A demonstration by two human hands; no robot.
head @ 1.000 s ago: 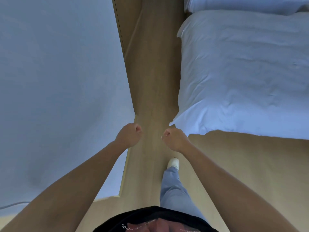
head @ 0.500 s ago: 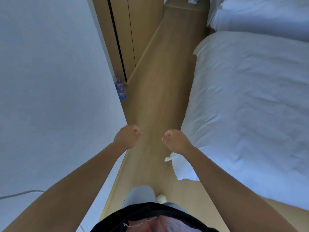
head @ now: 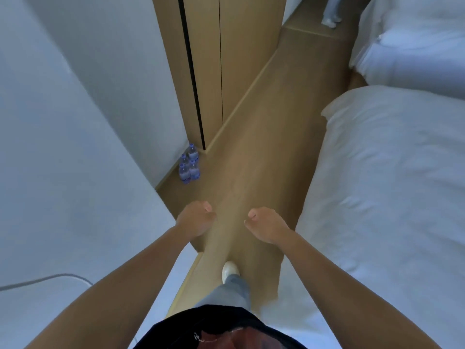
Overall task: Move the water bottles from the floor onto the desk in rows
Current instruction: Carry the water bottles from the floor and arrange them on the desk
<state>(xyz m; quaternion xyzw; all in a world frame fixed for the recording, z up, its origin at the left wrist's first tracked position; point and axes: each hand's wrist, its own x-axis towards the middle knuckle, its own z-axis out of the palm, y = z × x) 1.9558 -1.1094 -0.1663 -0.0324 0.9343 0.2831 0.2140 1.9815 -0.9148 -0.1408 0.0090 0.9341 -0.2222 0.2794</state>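
Observation:
A small cluster of clear water bottles with blue labels stands upright on the wooden floor, in the corner where the white wall meets the wooden wardrobe. My left hand and my right hand are held out in front of me above the floor, well short of the bottles. The fingers of both hands are curled in and hold nothing. No desk is in view.
A white wall runs along the left, with a grey cable low on it. The wardrobe stands ahead. A white bed borders the aisle on the right, with a second bed beyond. Another person's legs show at the far end.
The view has moved forward along the aisle and tilted up. More of the bottle cluster has come into sight by the wall. Both hands stay curled in front of me.

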